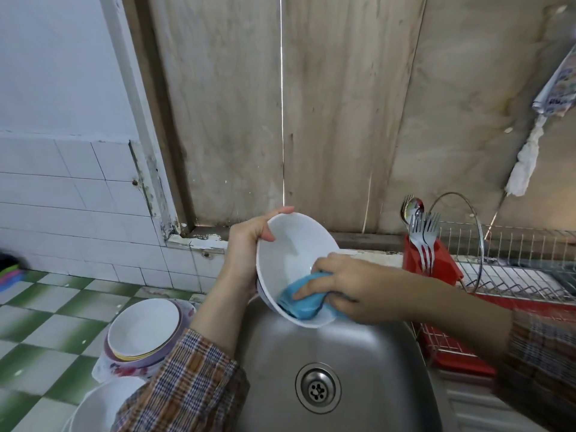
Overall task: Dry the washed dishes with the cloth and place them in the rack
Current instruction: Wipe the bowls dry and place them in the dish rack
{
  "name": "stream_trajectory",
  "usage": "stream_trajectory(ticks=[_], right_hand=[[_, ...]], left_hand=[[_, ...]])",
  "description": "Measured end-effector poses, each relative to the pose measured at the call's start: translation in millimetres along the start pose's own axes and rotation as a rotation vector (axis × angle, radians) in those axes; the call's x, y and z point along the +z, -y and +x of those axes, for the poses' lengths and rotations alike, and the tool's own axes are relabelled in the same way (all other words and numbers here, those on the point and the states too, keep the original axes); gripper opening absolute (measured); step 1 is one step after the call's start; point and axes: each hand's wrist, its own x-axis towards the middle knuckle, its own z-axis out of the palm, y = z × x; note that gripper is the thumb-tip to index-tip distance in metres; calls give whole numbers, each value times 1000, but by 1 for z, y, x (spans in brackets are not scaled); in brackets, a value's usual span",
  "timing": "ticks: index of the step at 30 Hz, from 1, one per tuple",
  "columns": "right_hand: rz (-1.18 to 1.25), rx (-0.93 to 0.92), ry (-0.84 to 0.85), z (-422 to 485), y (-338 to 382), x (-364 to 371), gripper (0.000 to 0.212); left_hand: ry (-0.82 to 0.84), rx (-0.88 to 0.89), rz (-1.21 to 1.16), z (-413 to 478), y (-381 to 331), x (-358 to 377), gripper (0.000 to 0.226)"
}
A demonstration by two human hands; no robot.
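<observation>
A white bowl (pixel 290 254) is held tilted above the steel sink (pixel 367 353). My left hand (pixel 249 244) grips its upper left rim, thumb inside the bowl. A blue cloth (pixel 304 299) lies bunched in the lower part of the bowl, and my right hand (pixel 346 285) presses it against the inside with curled fingers. The wire dish rack (pixel 511 272) stands to the right on a red tray. Its visible slots hold no dishes.
A stack of plates and bowls (pixel 145 333) sits on the green checked counter at the left, with another white dish (pixel 99 406) nearer me. A red cutlery holder (pixel 436 260) with forks and a spoon stands at the rack's left end. Behind the sink is a wooden wall.
</observation>
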Motion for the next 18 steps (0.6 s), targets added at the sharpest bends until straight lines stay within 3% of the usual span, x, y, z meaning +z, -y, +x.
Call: stream_trajectory(ticks=[3,5,8,10,12,14,18], right_hand=[[285,18,-59,2,16,9,44],[481,106,-221,10,22,16,41],[844,221,-590,26,27,24,27],[973,298,-809,35,27,25,20],[993,312,-898,39,29,22,15],[854,249,-770,36,29,19,13],[446,138,-272,20,22,7,18]], left_hand=[[-29,50,54,-3,6,7,51],[-67,79,79,-3,11,11,51],[-86,91,52,-4,21,18,57],[-79,80,-32,-6,28,23,58],[-99,110,-98,-7,31,25,56],[-162,168,-122,-6,32,21,53],[-214,195,-163,2,35,4,57]])
